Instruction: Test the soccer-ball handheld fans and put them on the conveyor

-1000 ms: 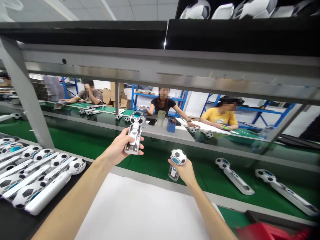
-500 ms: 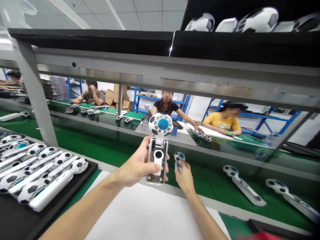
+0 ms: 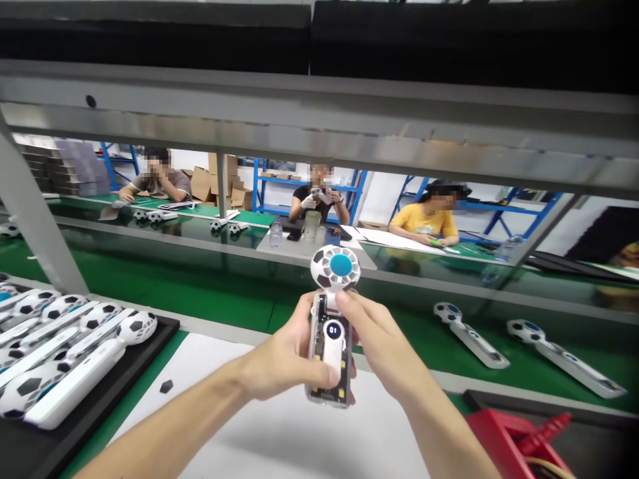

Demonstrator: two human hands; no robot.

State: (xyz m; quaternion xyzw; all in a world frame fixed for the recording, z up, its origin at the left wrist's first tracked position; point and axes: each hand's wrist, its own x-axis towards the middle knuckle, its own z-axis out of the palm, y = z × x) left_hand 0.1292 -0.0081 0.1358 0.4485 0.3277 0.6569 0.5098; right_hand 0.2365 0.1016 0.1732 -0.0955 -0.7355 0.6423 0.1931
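A handheld fan (image 3: pixel 329 346) with a football-patterned head, a blue centre and a see-through body is held upright in front of me. Its small round display shows 01. My left hand (image 3: pixel 284 352) is wrapped around the body, thumb pressed on the lower front. My right hand (image 3: pixel 382 332) grips the fan's upper right side, with its thumb at the neck below the head; its other fingers are mostly hidden behind. Under the hands lies a white sheet (image 3: pixel 239 432), with a small black pentagon piece (image 3: pixel 166 386) on it.
At left, a black tray (image 3: pixel 164 332) holds several football-patterned fans. Two more fans (image 3: pixel 472 336) lie on the green belt (image 3: pixel 224 299) to the right. A red bin (image 3: pixel 499 439) stands near right. A grey shelf beam (image 3: pixel 319 140) crosses above; co-workers (image 3: pixel 424 219) sit opposite.
My right hand has left a second fan on the belt and come up onto the held fan; that second fan no longer shows. The display, dark before, is now lit. My view has shifted.
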